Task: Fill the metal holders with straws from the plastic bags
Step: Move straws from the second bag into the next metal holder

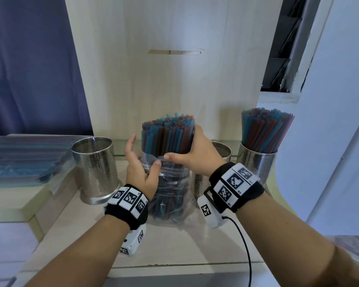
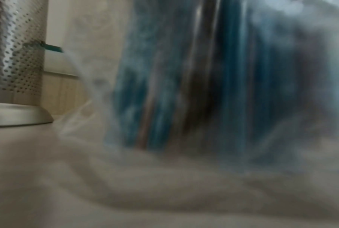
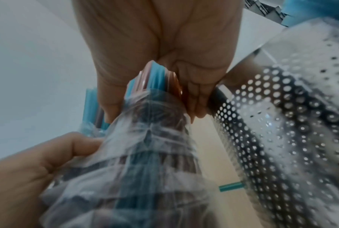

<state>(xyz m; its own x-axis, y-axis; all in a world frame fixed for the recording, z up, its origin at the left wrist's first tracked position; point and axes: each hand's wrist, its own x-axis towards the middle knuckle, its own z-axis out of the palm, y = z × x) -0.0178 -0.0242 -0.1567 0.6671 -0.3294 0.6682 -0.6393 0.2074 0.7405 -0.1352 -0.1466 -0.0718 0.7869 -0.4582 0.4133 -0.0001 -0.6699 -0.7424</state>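
Observation:
A bundle of blue and brown straws (image 1: pixel 167 136) stands upright mid-counter, its top out of a clear plastic bag (image 1: pixel 171 191) crumpled round its lower half. My right hand (image 1: pixel 187 151) grips the bare straws (image 3: pixel 155 77) just above the bag's rim. My left hand (image 1: pixel 139 162) holds the bag (image 3: pixel 145 154) at its left side, thumb on the plastic. An empty perforated metal holder (image 1: pixel 93 168) stands left of the bag. A second holder (image 1: pixel 223 150) is partly hidden behind my right hand. A third (image 1: pixel 257 162), far right, is full of straws (image 1: pixel 265 130).
Flat bags of straws (image 1: pixel 25 158) are stacked on a raised ledge at the left. A wooden panel (image 1: pixel 166 79) closes off the back of the counter. One teal straw (image 3: pixel 230 185) pokes through a holder (image 3: pixel 281 123) wall. The left wrist view is blurred, showing bag (image 2: pixel 203 77) and holder (image 2: pixel 14 54).

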